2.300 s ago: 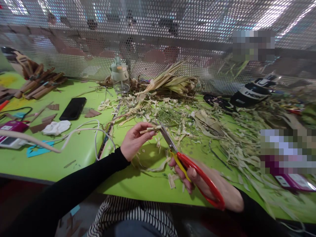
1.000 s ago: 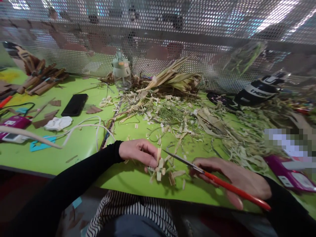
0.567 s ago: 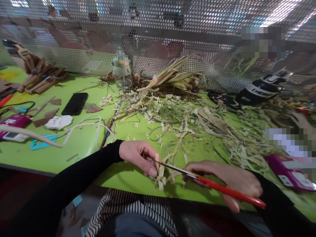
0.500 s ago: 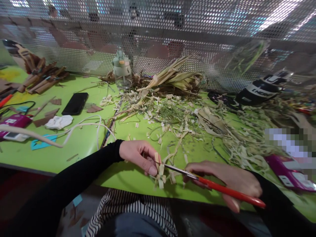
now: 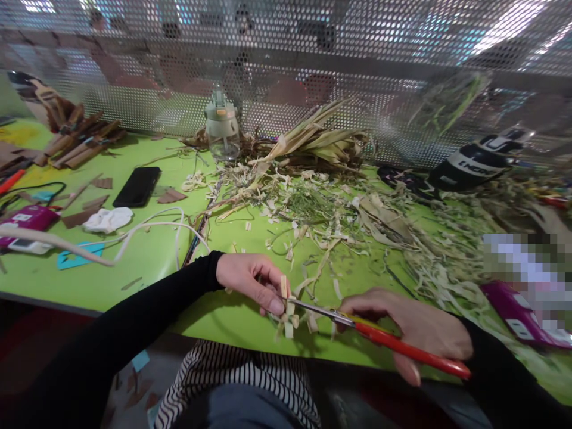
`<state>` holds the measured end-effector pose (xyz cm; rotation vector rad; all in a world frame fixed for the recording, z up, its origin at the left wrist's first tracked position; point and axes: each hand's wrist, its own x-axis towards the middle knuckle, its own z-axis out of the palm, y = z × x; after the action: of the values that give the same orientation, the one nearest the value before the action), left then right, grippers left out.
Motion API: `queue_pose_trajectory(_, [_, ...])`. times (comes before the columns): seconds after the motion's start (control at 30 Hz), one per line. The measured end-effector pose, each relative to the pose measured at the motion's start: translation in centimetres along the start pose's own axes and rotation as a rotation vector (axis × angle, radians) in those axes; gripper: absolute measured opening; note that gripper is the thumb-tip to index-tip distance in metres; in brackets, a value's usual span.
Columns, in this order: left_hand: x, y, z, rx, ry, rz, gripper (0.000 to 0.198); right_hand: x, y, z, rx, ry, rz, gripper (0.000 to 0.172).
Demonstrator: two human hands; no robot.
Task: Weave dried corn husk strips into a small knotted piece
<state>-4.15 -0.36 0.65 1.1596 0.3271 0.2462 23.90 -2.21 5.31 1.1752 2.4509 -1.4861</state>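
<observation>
My left hand (image 5: 252, 281) pinches a small folded piece of pale dry leaf strips (image 5: 289, 310) between thumb and fingers, just above the table's front edge. Several strip ends stick out of the piece, upward and downward. In my right hand (image 5: 397, 319) are scissors with red handles (image 5: 413, 350), and a yellow part shows between the handles. Their narrow metal blades (image 5: 313, 307) point left and reach the leaf piece beside my left fingertips. Whether the blades are closed on a strip, I cannot tell.
Leaf scraps (image 5: 308, 199) cover the green table (image 5: 156, 286), with a dry leaf bundle (image 5: 322, 140) behind. A clear bottle (image 5: 222, 128), black phone (image 5: 136, 186), white cable (image 5: 147, 225), purple box (image 5: 513, 313) and black bottle (image 5: 473, 161) surround the work. A perforated metal screen (image 5: 286, 65) stands behind.
The scissors have shifted slightly left, and their handles now sit wider apart, showing the yellow part. My right thumb has moved a little left. The left hand is nearly still.
</observation>
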Motion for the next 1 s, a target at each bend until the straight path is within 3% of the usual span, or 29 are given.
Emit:
queue_pose_trajectory(0.1, [0.0,-0.1,-0.1,0.01,0.01,-0.009,0.031,0.1,-0.1,0.0,-0.022,-0.054,0.107,0.047])
queue_pose_trajectory(0.2, [0.0,0.0,0.0,0.015,0.009,-0.007,0.03,0.0,0.0,0.1,0.017,-0.052,0.12,0.036])
queue_pose_trajectory(0.3, [0.1,0.3,0.1,-0.016,0.06,0.023,0.03,-0.3,0.6,0.3,0.12,0.063,0.113,0.038])
queue_pose_trajectory(0.4, [0.6,0.4,0.1,-0.055,0.237,0.139,0.029,-0.7,1.8,0.6,0.344,0.216,0.115,0.056])
queue_pose_trajectory(0.5, [1.4,0.1,-0.2,-0.119,0.467,0.27,0.032,-0.8,3.0,0.8,0.476,0.317,0.004,0.076])
queue_pose_trajectory(0.6, [2.1,-0.3,-0.5,-0.222,0.662,0.338,0.035,-0.6,3.8,1.2,0.503,0.387,-0.043,0.073])
queue_pose_trajectory(0.8, [2.9,-0.6,-0.7,-0.35,0.853,0.416,0.039,0.3,4.1,2.8,0.581,0.308,-0.16,0.07])
queue_pose_trajectory(1.0, [2.8,-1.0,-0.7,-0.248,0.884,0.506,0.034,0.9,1.6,5.3,0.588,0.199,-0.13,0.069])
